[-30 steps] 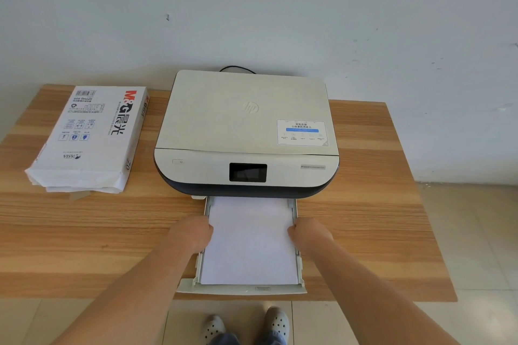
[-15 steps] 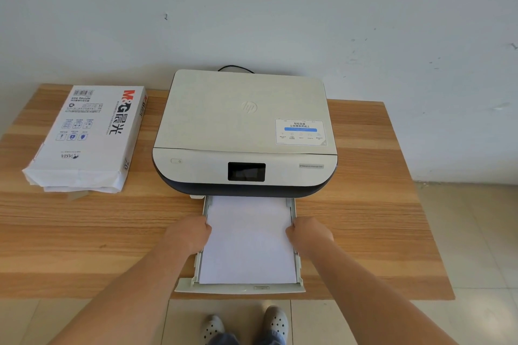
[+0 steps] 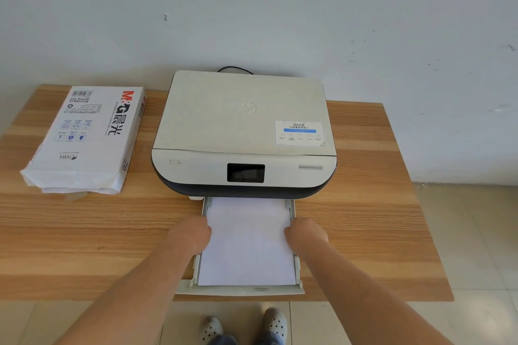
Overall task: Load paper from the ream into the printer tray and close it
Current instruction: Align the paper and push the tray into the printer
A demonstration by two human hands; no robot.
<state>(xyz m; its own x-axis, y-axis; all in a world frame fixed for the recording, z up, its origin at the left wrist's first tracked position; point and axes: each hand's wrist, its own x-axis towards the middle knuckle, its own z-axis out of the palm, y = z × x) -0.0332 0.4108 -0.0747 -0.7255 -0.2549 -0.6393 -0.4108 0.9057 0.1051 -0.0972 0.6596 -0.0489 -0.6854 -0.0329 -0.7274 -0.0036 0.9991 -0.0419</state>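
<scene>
Paper [image 3: 246,244] lies flat in pulled-out tray [image 3: 241,290] near printer [image 3: 244,131]. My left hand [image 3: 190,235] and right hand [image 3: 305,235] curl closed against side edges, squaring stack, I judge. Ream [image 3: 84,137] far left on counter [image 3: 364,232].

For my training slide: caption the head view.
Both hands, left hand and right hand, steady paper in the printer tray, still pulled out.

1. A wooden table [image 3: 364,232] is set against the wall.
2. A printer [image 3: 244,131] is seated at its middle, its tray [image 3: 241,290] pulled out over the near edge.
3. A ream [image 3: 84,137] is laid flat at the left.
</scene>
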